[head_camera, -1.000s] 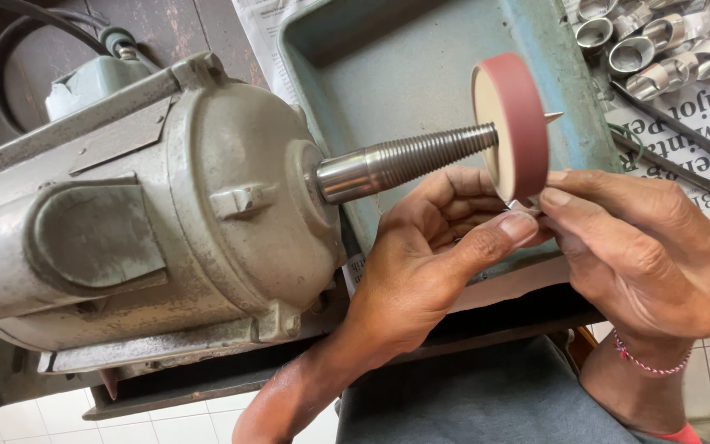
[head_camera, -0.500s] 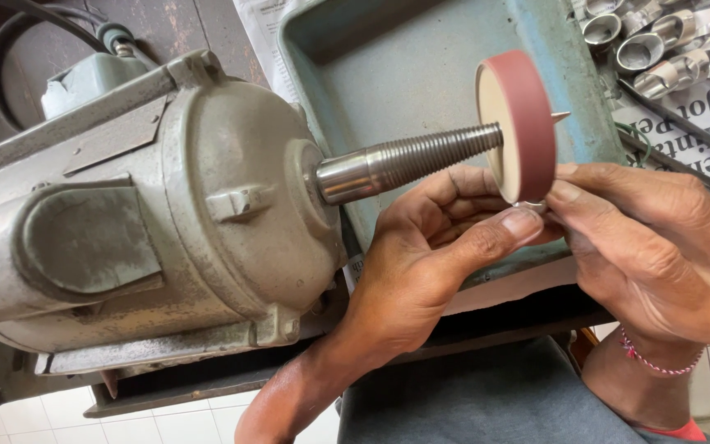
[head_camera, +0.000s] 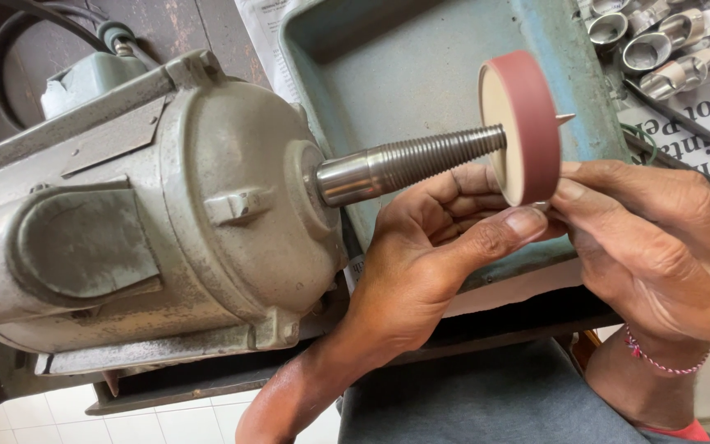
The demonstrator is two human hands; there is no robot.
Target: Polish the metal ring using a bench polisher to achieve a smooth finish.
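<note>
- Sanding wheel [head_camera: 526, 123]: a red-rimmed disc with a pale face, mounted at the tip of the threaded spindle [head_camera: 408, 164] that sticks out of the grey motor [head_camera: 141, 222].
- Left hand [head_camera: 429, 263]: just below the wheel, its fingers curled, thumb tip pressed toward the wheel's lower rim.
- Right hand [head_camera: 659, 247]: on the far side of the wheel from the motor, fingers closed toward the left thumb under the rim; the two hands seem to pinch something small against it, but it is too hidden to tell.
- Blue-green tray [head_camera: 421, 74]: behind the wheel and spindle.
- Metal rings [head_camera: 659, 37]: heaped beyond the tray, away from the motor, above a printed paper.
- Pink bracelet [head_camera: 663, 362]: on the right wrist.
</note>
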